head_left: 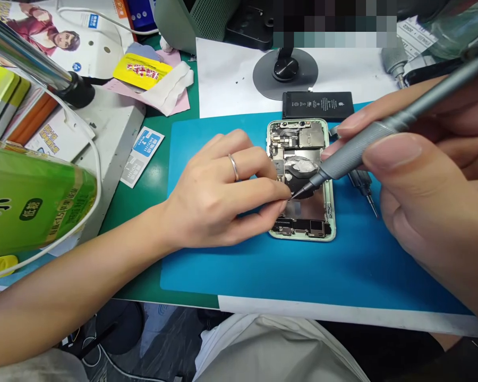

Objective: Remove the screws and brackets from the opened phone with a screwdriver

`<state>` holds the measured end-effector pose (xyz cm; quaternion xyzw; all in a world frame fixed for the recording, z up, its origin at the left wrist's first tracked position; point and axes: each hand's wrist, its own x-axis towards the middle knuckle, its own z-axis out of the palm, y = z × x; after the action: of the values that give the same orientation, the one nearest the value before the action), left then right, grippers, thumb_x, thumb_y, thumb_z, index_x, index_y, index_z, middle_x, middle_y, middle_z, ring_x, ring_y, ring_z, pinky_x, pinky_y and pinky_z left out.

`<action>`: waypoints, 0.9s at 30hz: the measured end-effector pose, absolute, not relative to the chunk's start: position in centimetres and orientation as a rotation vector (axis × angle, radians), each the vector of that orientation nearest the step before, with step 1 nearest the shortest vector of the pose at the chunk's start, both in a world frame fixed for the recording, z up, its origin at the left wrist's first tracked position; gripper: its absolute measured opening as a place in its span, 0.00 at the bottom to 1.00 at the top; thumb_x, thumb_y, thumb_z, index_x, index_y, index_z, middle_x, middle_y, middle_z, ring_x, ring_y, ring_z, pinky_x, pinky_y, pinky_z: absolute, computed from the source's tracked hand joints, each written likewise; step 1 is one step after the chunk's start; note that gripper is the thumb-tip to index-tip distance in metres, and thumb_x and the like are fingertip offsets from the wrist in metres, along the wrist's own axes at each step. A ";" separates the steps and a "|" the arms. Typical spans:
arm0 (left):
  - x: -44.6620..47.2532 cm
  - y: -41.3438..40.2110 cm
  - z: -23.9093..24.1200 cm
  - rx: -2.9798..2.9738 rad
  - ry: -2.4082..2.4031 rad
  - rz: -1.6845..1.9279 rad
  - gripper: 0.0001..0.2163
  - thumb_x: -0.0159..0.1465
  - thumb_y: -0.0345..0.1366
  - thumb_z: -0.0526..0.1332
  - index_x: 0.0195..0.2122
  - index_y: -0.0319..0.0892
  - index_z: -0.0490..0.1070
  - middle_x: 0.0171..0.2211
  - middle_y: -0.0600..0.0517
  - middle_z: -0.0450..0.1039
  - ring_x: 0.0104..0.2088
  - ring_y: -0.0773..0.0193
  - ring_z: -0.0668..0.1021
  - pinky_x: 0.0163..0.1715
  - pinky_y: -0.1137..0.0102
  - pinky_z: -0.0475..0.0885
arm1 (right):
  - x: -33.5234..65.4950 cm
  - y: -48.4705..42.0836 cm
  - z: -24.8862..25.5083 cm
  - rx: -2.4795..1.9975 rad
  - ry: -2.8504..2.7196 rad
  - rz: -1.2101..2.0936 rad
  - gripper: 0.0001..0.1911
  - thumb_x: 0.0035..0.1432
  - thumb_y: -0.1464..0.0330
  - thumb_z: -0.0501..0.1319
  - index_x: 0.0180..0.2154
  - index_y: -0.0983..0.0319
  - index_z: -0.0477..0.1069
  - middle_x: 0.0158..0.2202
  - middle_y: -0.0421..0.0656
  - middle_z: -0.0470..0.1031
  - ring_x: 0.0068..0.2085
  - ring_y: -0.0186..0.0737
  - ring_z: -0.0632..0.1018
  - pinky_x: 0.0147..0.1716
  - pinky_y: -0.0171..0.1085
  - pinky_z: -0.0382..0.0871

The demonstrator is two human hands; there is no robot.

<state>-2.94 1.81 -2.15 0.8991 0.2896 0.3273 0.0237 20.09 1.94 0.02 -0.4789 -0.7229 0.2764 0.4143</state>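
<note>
My right hand (434, 175) grips a grey precision screwdriver (366, 143), slanting down to the left. Its thin tip meets the fingertips of my left hand (219, 191), which wears a ring and is pinched over the middle of an opened smartphone (316, 204). Whatever the left fingers pinch, if anything, is too small to make out. The phone lies face up without its screen, its inner boards and metal plates showing. A black phone battery (317, 105) lies just beyond its top edge. Partly behind my right hand, a second driver tip (364, 191) rests on the mat.
A blue mat (223, 270) lies under the phone. Behind it are white paper (227, 79) and a round stand base (286, 73). At left are a green tissue pack (35, 201), a metal pole (27, 50), a white cable (97, 175) and a small card (142, 156).
</note>
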 end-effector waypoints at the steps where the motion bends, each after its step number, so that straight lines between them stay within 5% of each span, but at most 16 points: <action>1: -3.0 1.9 -2.2 2.786 0.896 1.010 0.06 0.70 0.35 0.62 0.38 0.48 0.79 0.35 0.54 0.83 0.31 0.59 0.76 0.31 0.60 0.71 | 20.1 2.1 -0.1 -1.177 -1.829 0.709 0.11 0.69 0.59 0.61 0.46 0.57 0.78 0.53 0.33 0.80 0.44 0.23 0.82 0.50 0.24 0.80; 8: -3.3 2.2 -2.6 2.769 0.821 1.053 0.05 0.71 0.38 0.61 0.39 0.48 0.77 0.35 0.53 0.81 0.31 0.59 0.75 0.31 0.60 0.68 | 20.9 2.8 -1.0 -1.187 -1.861 0.683 0.20 0.69 0.54 0.60 0.53 0.58 0.78 0.52 0.36 0.80 0.46 0.27 0.82 0.56 0.26 0.79; 14: -3.4 1.9 -2.6 2.771 0.944 0.863 0.10 0.74 0.43 0.57 0.41 0.51 0.78 0.36 0.51 0.79 0.35 0.55 0.76 0.34 0.56 0.68 | 19.7 1.5 0.0 -1.333 -1.838 0.660 0.14 0.71 0.58 0.59 0.53 0.51 0.77 0.52 0.29 0.79 0.49 0.24 0.82 0.59 0.26 0.78; 27: -3.9 2.1 -3.1 2.781 0.911 0.872 0.07 0.72 0.43 0.60 0.41 0.51 0.76 0.36 0.51 0.78 0.35 0.55 0.75 0.38 0.54 0.71 | 19.5 1.2 0.7 -1.278 -1.841 0.693 0.09 0.71 0.63 0.59 0.46 0.54 0.78 0.50 0.27 0.80 0.47 0.18 0.81 0.44 0.19 0.78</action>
<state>-3.88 2.13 -3.05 0.9099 0.2980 0.2854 0.0437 19.47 1.22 0.72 -0.5024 -0.7234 0.2724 0.3874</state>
